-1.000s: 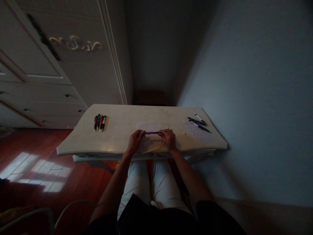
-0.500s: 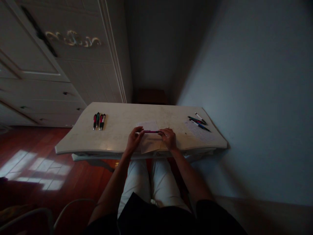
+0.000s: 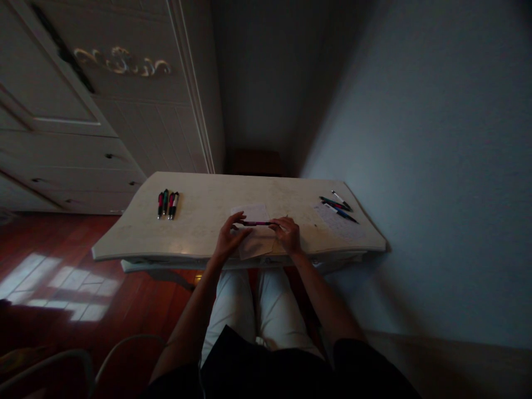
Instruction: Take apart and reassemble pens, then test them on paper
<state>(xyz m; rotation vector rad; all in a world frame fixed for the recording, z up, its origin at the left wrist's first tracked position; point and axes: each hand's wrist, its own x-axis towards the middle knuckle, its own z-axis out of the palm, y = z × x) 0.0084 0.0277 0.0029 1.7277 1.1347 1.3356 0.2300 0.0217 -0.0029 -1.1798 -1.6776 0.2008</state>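
A purple-pink pen (image 3: 256, 224) is held level over the paper, its right end pinched in my right hand (image 3: 287, 233). My left hand (image 3: 231, 234) is at the other end of the pen, thumb and fingers spread apart around the tip; any light finger contact there is too small to make out. Under both hands lies a sheet of paper (image 3: 260, 244) with a crease or edge across it.
On the left of the white table (image 3: 199, 221) several pens (image 3: 168, 205) lie side by side. Toward the right, several more pens (image 3: 337, 206) rest loosely by a written sheet (image 3: 338, 224). A wall (image 3: 449, 194) borders the table's right end; a white cabinet (image 3: 158, 127) stands behind left.
My left thumb has come away from the pen and dropped lower, spreading the left hand. My right hand keeps its hold, and the pen stays nearly in place.
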